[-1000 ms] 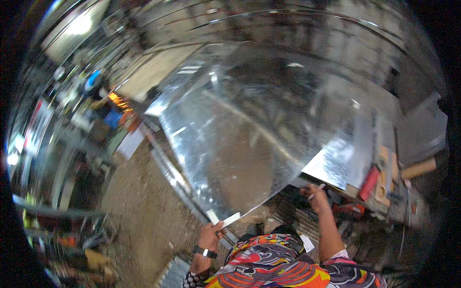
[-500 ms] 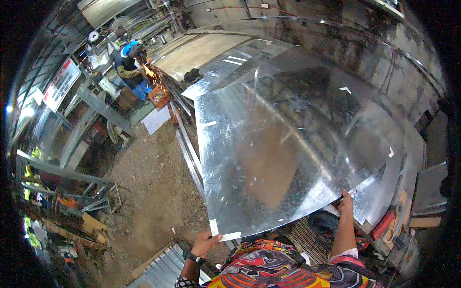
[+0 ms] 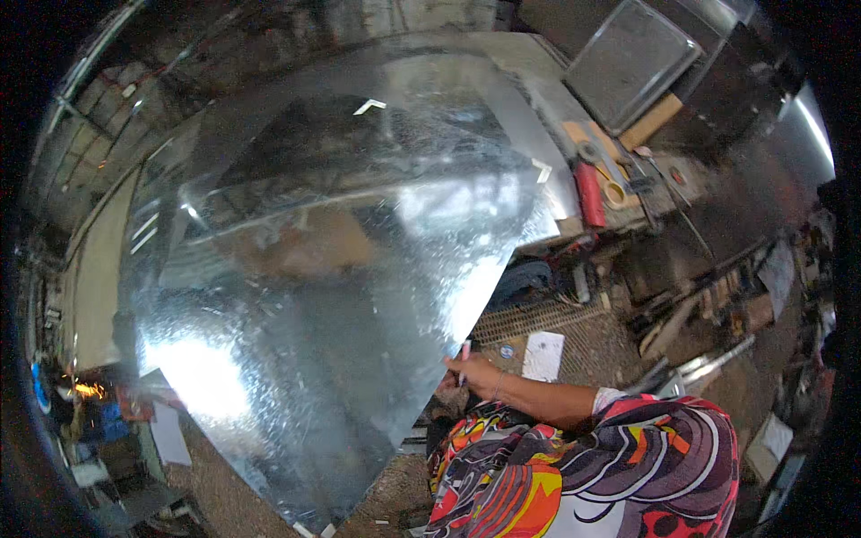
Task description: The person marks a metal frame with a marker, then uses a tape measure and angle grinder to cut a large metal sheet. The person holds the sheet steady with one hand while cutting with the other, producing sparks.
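A large shiny metal sheet (image 3: 350, 341) spreads across the middle of the view, with white corner-shaped marks (image 3: 369, 107) on its surface and a bright glare at its left. My right hand (image 3: 471, 375) is at the sheet's near edge, its fingers closed round a slim, light pinkish pen-like stick (image 3: 465, 351). Whether those fingers also grip the metal edge is unclear. My left hand does not show.
Right of the sheet, a bench carries a red cylinder (image 3: 588, 193), a tape roll (image 3: 614, 192) and a dark framed panel (image 3: 632, 65). Below lie a metal grating (image 3: 538, 321) and a white paper (image 3: 543, 356). Sparks (image 3: 90, 390) fly at the far left.
The view has swung to the right, so the sheet and the sparks sit further left. My left hand, earlier at the sheet's near-left corner, has left the view. My right hand stays at the near edge.
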Demonstrator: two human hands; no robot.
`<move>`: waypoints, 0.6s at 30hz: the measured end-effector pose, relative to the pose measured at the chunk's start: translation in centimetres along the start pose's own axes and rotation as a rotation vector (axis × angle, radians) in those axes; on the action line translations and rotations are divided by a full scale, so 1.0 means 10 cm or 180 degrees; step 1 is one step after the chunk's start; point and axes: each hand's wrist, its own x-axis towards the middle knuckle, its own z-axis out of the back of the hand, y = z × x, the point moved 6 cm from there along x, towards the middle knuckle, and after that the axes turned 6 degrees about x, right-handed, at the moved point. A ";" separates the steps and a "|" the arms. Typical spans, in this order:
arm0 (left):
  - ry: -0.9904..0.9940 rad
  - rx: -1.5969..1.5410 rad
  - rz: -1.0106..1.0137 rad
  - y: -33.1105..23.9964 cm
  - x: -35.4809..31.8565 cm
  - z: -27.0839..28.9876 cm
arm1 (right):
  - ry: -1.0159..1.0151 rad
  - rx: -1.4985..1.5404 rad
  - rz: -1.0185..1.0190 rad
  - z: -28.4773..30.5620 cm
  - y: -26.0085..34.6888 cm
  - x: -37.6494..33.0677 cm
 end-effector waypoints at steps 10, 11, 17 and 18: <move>0.0713 0.0402 0.0326 0.61 -0.11 -0.28 | 0.0909 -0.0448 -0.1768 -0.49 -1.74 -0.26; 0.0747 0.0406 0.0341 0.63 -0.07 -0.25 | 0.0908 -0.0306 -0.1681 -0.56 -1.77 -0.27; 0.0750 0.0449 0.0245 0.64 0.19 -0.05 | 0.0522 -0.0142 -0.1306 -0.81 -1.76 -0.23; 0.0743 0.0458 0.0218 0.62 0.22 -0.04 | 0.0487 -0.0069 -0.1265 -0.80 -1.75 -0.21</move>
